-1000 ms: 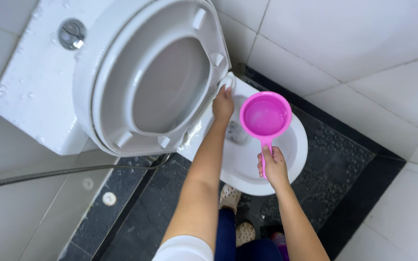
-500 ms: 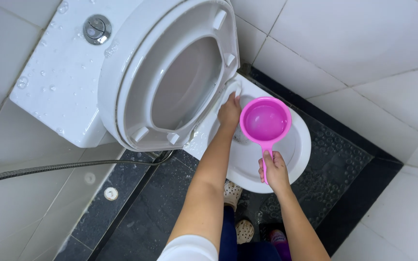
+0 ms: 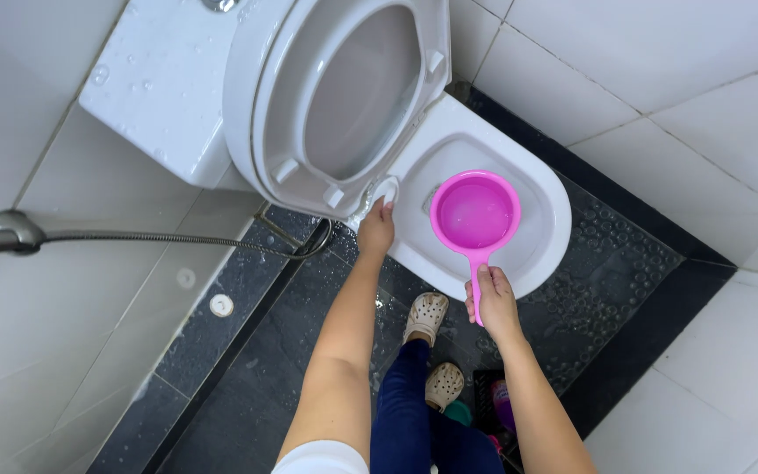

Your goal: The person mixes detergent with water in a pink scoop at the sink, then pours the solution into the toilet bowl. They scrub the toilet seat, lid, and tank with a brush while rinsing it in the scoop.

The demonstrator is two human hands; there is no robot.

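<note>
A white toilet bowl (image 3: 554, 219) stands open, its seat (image 3: 278, 132) and lid tipped up against the wet tank (image 3: 160, 96). My left hand (image 3: 376, 230) rests its fingertips on the wet rim near the hinge, beside a small white oval pad (image 3: 386, 189); nothing shows in it. My right hand (image 3: 493, 303) grips the handle of a pink plastic dipper (image 3: 474, 215), held level over the bowl with its cup facing up.
A metal hose (image 3: 160, 237) runs from a wall fitting (image 3: 2, 235) to the toilet's base. The dark wet floor has a round drain (image 3: 220, 305). My feet in cream clogs (image 3: 425, 314) stand before the bowl. White tiled walls surround it.
The view has swung, so the toilet sits higher and more central. My left hand has slid along the rim toward the hinge side. The dipper stays over the bowl in my right hand.
</note>
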